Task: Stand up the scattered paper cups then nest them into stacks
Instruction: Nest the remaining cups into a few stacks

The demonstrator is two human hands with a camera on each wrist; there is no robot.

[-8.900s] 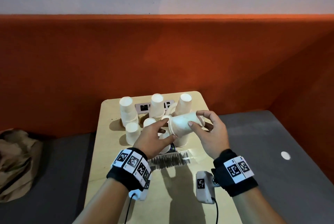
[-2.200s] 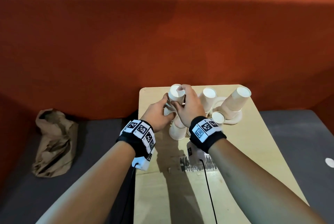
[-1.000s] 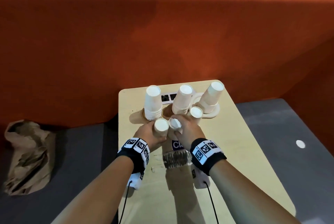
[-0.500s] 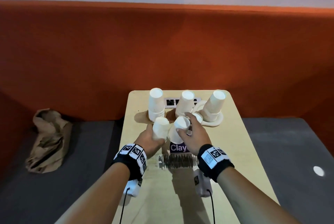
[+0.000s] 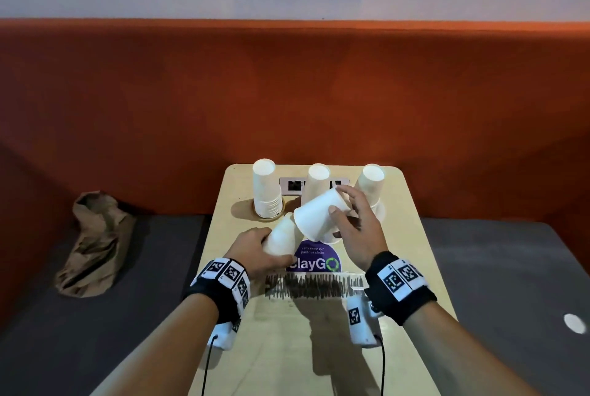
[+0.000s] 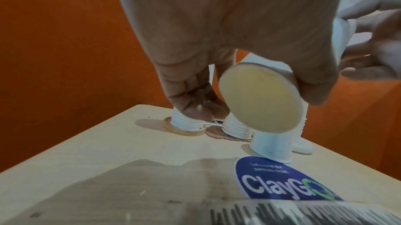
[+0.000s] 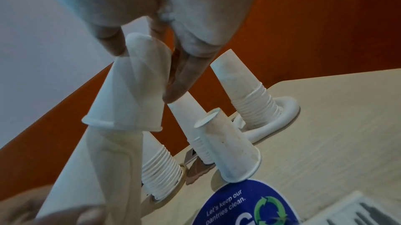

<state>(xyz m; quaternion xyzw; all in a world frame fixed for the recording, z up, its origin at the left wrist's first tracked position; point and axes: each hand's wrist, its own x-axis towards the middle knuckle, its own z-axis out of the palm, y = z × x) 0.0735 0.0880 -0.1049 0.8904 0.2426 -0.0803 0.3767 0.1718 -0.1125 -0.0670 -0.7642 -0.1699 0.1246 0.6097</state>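
White paper cups stand upside down on a light wooden table (image 5: 412,271). At its far end are a left stack (image 5: 266,191), a middle stack (image 5: 317,177) and a right stack (image 5: 370,181). My left hand (image 5: 265,245) grips a single cup (image 5: 281,237) (image 6: 260,98), tilted, narrow end up. My right hand (image 5: 341,204) holds another cup (image 5: 319,215) (image 7: 130,95) above it, with its mouth at the lower cup's (image 7: 97,168) tip. One more upturned cup (image 7: 230,146) (image 6: 271,148) stands by the sticker.
A purple ClayGO sticker (image 5: 314,263) and a barcode strip (image 5: 313,287) lie on the table near me. A wall socket plate (image 5: 293,185) sits behind the stacks. A crumpled brown paper bag (image 5: 92,245) lies on the grey bench to the left, against the orange backrest.
Both hands have lifted their cups off the table. The right hand's cup has tilted over, so its mouth now meets the top of the left hand's cup.
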